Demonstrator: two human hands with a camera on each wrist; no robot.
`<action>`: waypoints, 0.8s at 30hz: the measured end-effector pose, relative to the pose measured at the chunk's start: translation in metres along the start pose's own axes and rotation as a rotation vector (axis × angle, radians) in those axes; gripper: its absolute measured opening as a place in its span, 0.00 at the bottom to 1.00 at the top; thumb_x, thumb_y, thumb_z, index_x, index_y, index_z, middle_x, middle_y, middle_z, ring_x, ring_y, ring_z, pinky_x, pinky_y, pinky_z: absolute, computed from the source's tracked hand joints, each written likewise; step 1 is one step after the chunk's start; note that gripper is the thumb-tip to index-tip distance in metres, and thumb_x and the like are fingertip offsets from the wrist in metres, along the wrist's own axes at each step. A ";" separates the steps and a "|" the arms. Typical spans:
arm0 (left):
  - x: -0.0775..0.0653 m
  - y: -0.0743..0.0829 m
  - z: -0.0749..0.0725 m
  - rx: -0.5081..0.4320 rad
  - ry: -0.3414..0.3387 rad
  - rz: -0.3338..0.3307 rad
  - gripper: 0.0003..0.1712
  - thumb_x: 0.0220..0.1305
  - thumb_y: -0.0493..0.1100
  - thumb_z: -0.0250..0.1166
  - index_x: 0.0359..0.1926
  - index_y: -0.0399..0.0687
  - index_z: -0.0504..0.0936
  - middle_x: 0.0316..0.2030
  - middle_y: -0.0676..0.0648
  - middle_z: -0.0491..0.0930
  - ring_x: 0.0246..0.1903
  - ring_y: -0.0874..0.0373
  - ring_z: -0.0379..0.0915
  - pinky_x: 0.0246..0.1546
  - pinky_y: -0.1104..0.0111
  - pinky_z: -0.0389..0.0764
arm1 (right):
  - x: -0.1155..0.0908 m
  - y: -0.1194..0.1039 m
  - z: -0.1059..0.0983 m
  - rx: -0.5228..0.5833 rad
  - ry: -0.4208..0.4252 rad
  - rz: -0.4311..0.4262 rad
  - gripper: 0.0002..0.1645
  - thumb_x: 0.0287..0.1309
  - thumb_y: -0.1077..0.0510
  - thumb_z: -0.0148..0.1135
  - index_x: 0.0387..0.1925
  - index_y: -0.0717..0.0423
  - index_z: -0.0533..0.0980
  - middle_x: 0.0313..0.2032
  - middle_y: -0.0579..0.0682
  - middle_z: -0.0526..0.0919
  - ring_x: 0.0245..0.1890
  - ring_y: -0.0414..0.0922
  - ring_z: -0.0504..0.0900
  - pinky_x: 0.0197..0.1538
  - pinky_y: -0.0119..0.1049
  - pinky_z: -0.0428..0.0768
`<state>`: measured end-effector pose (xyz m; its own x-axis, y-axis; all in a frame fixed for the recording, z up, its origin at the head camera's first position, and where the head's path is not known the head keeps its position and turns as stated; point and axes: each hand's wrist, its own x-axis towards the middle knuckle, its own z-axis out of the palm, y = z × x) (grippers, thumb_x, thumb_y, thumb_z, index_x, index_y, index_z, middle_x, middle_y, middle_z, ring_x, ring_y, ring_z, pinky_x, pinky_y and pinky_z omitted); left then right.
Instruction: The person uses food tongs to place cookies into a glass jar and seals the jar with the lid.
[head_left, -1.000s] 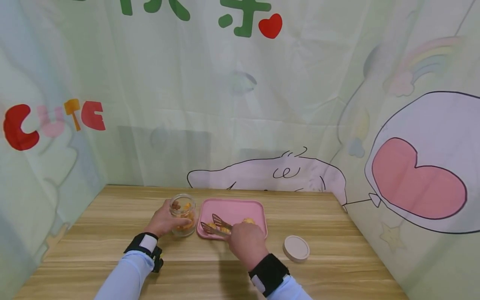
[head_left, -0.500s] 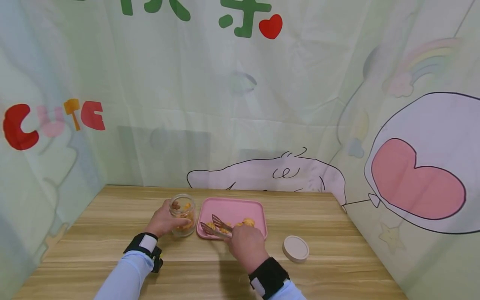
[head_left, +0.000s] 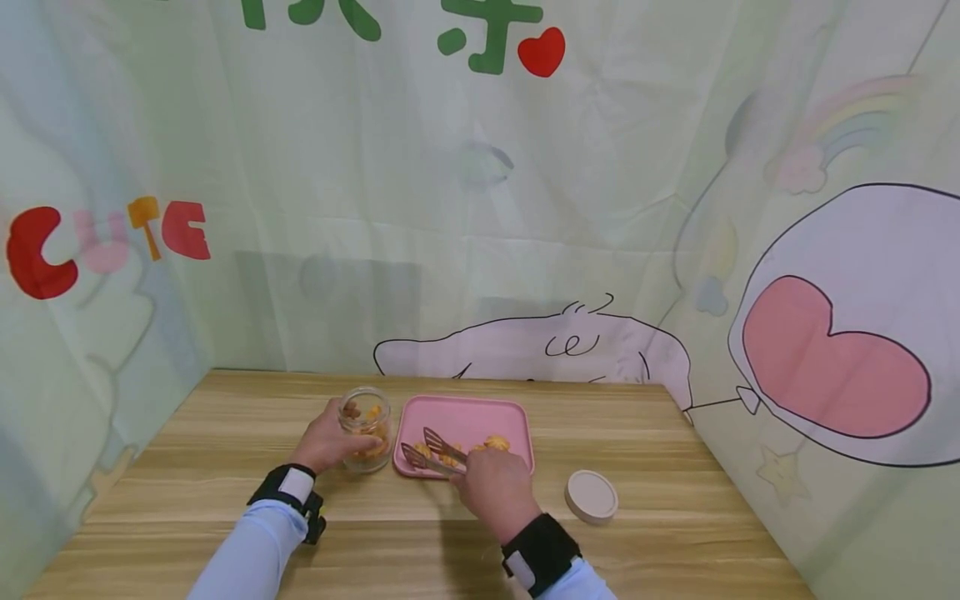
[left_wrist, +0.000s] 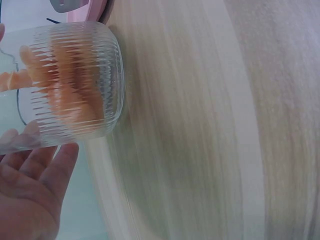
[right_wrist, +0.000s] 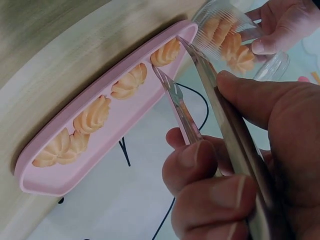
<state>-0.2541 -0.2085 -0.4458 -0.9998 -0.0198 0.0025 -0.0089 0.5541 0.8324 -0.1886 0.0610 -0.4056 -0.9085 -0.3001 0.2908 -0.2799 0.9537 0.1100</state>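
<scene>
My left hand [head_left: 327, 439] grips a clear glass jar [head_left: 364, 467] around its side, left of the pink tray [head_left: 461, 410]. Inside the jar are piped butter cookies [left_wrist: 75, 102] and, near the top, some small brown pieces. My right hand [head_left: 497, 492] holds metal serving tongs [right_wrist: 217, 107], their spread tips low over the tray's left end. In the right wrist view, a swirled cookie [right_wrist: 165, 53] lies between those tips; whether they touch it I cannot tell. Several more cookies [right_wrist: 92, 115] sit in a row along the tray, partly hidden by my right hand in the head view.
A round whitish lid [head_left: 592, 497] lies on the wooden table [head_left: 652, 533], right of my right hand. The jar stands close to the tray's left edge. A printed cloth backdrop [head_left: 465, 250] rises behind the table's far edge.
My right hand and the tongs have shifted very slightly to the right, so more of the cookies show beside the hand. My left hand and the jar stay in place.
</scene>
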 end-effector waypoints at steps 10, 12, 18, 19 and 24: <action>0.001 0.000 0.000 -0.009 -0.006 -0.008 0.52 0.54 0.47 0.80 0.69 0.28 0.59 0.66 0.25 0.69 0.63 0.31 0.69 0.65 0.40 0.69 | 0.005 0.002 0.000 0.033 -0.093 0.029 0.28 0.59 0.36 0.71 0.19 0.52 0.77 0.15 0.44 0.71 0.15 0.40 0.69 0.19 0.39 0.71; 0.001 0.000 0.000 -0.009 -0.007 -0.011 0.52 0.54 0.47 0.80 0.69 0.28 0.59 0.66 0.25 0.69 0.63 0.31 0.69 0.64 0.40 0.69 | 0.005 0.003 0.000 0.046 -0.107 0.035 0.27 0.59 0.36 0.70 0.21 0.52 0.78 0.15 0.44 0.71 0.16 0.40 0.69 0.19 0.39 0.71; 0.001 0.000 0.000 -0.006 -0.009 -0.010 0.52 0.54 0.47 0.80 0.69 0.29 0.59 0.66 0.25 0.69 0.62 0.31 0.69 0.64 0.40 0.70 | 0.004 0.005 0.002 0.074 -0.073 0.033 0.26 0.59 0.37 0.72 0.21 0.52 0.78 0.15 0.44 0.71 0.16 0.41 0.69 0.19 0.39 0.70; 0.001 0.001 0.000 -0.006 -0.009 -0.009 0.52 0.54 0.47 0.80 0.69 0.29 0.59 0.66 0.25 0.69 0.62 0.31 0.69 0.64 0.40 0.70 | 0.003 0.006 0.003 0.074 -0.069 0.032 0.26 0.59 0.37 0.72 0.20 0.52 0.78 0.15 0.44 0.71 0.16 0.41 0.68 0.19 0.39 0.70; 0.000 0.001 0.000 -0.008 -0.006 -0.014 0.52 0.54 0.47 0.80 0.69 0.29 0.59 0.66 0.25 0.69 0.63 0.31 0.69 0.64 0.40 0.69 | 0.004 0.008 0.002 0.085 -0.072 0.038 0.26 0.59 0.36 0.71 0.21 0.53 0.78 0.16 0.45 0.71 0.16 0.42 0.70 0.20 0.40 0.71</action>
<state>-0.2544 -0.2078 -0.4454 -0.9997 -0.0221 -0.0123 -0.0224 0.5470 0.8369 -0.1955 0.0672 -0.4055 -0.9381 -0.2647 0.2235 -0.2675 0.9634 0.0181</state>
